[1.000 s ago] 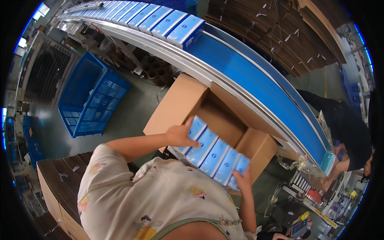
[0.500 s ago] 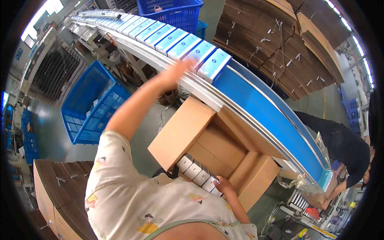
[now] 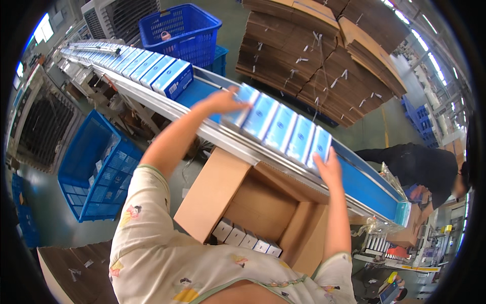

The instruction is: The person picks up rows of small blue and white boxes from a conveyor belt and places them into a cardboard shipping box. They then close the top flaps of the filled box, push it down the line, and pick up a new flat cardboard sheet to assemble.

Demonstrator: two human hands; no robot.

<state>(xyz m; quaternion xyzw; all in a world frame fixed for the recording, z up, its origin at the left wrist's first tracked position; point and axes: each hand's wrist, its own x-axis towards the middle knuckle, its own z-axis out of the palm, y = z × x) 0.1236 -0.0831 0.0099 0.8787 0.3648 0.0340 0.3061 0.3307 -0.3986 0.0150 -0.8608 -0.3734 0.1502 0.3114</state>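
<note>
A row of several light blue cartons (image 3: 280,126) is squeezed between my two hands above the blue conveyor belt (image 3: 365,183). My left hand (image 3: 223,101) presses on the row's left end, my right hand (image 3: 328,168) on its right end. Below them stands an open cardboard box (image 3: 229,195) with a row of cartons (image 3: 246,238) lying at its bottom. More blue cartons (image 3: 147,68) queue on the belt to the left.
Blue plastic crates (image 3: 91,167) stand on the floor at left, another blue basket (image 3: 179,28) behind the belt. Stacks of flattened cardboard (image 3: 324,55) fill the back. A person in dark clothes (image 3: 420,167) works at the belt's right end.
My hands left the cartons placed in the box, rose to the belt, and now clamp a new row of cartons from both ends.
</note>
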